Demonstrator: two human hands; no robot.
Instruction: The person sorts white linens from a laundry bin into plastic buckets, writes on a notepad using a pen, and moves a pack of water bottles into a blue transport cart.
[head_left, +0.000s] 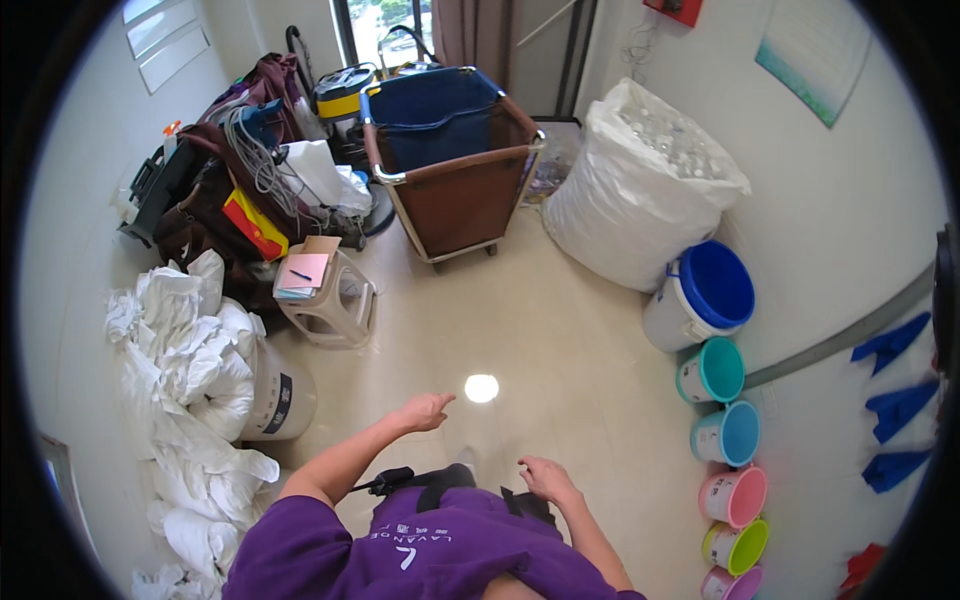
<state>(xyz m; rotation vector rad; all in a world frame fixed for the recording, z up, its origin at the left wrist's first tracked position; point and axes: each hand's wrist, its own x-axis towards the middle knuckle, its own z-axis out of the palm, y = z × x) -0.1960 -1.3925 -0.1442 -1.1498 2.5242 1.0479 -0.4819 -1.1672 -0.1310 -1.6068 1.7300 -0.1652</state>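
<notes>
Both grips empty; left hand nearest linen pile.

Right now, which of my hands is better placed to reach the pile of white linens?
Left, probably. Your left hand is open and stretched forward on the side where the white linens lie. Your right hand, empty too, is tucked close to your body, farther from them.

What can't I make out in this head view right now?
- Inside of the brown fabric laundry cart: hidden by its blue liner.
- Contents of the big white plastic sack: too small to tell.
- Bottom pink bucket: cut off by the lower edge.
- Left hand and right hand: open, holding nothing; palms face away.
</notes>
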